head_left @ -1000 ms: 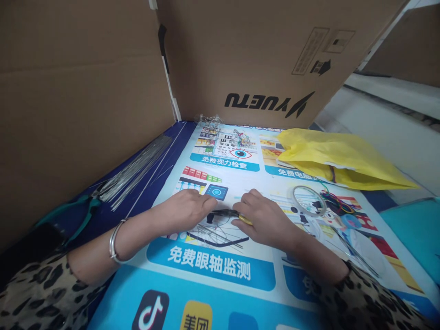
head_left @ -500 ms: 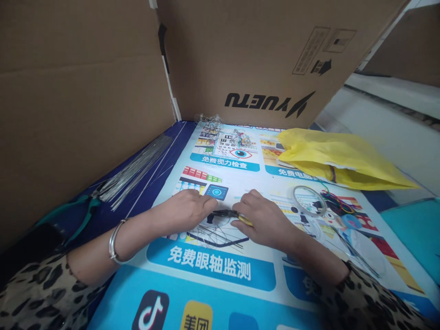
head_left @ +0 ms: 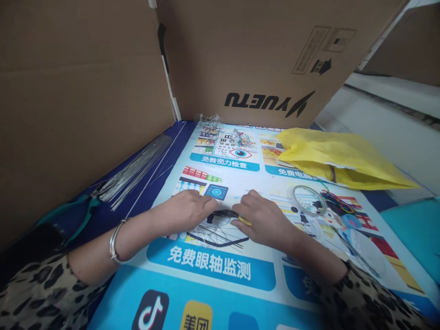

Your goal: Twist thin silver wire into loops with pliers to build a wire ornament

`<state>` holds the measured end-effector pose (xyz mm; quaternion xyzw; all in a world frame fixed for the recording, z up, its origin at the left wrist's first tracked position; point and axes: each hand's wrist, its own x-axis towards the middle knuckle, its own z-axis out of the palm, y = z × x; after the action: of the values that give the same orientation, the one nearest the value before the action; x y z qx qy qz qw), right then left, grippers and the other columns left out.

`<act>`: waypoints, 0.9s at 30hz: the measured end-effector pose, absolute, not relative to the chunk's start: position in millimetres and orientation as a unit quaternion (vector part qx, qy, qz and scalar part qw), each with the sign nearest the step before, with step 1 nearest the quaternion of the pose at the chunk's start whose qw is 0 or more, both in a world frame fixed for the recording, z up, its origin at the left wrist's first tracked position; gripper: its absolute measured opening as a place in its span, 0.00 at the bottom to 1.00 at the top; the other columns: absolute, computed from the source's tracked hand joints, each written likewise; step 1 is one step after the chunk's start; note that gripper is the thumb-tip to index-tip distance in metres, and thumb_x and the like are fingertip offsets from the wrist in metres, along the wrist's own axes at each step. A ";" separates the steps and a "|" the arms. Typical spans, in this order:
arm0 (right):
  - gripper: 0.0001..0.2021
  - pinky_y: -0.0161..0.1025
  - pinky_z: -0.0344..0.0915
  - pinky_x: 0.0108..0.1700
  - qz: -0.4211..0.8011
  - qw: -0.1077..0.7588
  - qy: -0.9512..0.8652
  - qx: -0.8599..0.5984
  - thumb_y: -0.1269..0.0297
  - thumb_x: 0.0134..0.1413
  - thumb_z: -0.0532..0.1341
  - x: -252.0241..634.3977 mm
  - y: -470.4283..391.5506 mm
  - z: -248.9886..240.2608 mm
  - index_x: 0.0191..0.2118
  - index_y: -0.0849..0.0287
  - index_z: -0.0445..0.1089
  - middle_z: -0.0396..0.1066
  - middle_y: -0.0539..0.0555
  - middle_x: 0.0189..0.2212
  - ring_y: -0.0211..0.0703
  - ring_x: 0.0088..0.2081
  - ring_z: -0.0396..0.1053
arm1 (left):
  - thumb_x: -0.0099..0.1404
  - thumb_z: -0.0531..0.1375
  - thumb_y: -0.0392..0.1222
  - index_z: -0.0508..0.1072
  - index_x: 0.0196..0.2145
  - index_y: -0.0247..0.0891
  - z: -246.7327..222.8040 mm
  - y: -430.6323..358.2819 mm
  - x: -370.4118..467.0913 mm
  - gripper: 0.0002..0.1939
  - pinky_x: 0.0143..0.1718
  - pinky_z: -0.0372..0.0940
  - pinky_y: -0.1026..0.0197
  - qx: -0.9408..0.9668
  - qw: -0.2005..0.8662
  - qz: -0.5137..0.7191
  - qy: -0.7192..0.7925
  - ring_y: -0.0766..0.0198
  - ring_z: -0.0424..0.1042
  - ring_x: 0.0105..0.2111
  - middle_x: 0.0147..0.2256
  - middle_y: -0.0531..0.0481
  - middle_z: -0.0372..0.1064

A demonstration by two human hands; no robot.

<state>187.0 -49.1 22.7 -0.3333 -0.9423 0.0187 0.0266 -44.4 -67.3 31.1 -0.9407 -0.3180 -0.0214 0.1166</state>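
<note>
My right hand (head_left: 263, 217) is closed around the yellow handle of a pair of pliers (head_left: 225, 213), whose dark jaws point left. Those jaws reach to the fingertips of my left hand (head_left: 187, 208), which is closed in a pinch; what it grips is hidden behind the fingers. Below both hands, several short thin wire pieces (head_left: 218, 236) lie scattered on the printed sheet (head_left: 206, 295). A bundle of long straight silvery wires (head_left: 134, 172) rests to the left, beside another pair of pliers with teal handles (head_left: 82, 215).
Cardboard walls (head_left: 268, 55) stand behind and to the left. At the right lie a yellow bag (head_left: 343, 156), a round clear dish (head_left: 309, 200), coloured cords (head_left: 340, 202) and a teal item (head_left: 417, 231). Tangled wire pieces (head_left: 240, 137) sit at the back.
The pliers' handle has tilted very slightly in my right hand. Both hands otherwise stay in place.
</note>
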 end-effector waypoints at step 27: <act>0.14 0.39 0.56 0.37 0.012 0.018 -0.944 -0.330 0.54 0.58 0.49 189.0 -44.8 18.0 0.37 0.57 0.65 0.64 0.56 0.34 0.46 0.40 0.57 | 0.62 0.46 0.33 0.62 0.35 0.35 24.1 -60.3 -50.4 0.07 0.24 0.51 0.61 -0.935 0.092 -0.022 -0.341 0.61 0.63 0.23 0.24 0.50 0.64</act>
<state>189.0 -44.8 18.0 -0.3299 -0.9438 0.0124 0.0177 -50.4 -60.3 24.1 -0.9355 -0.3406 -0.0224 0.0917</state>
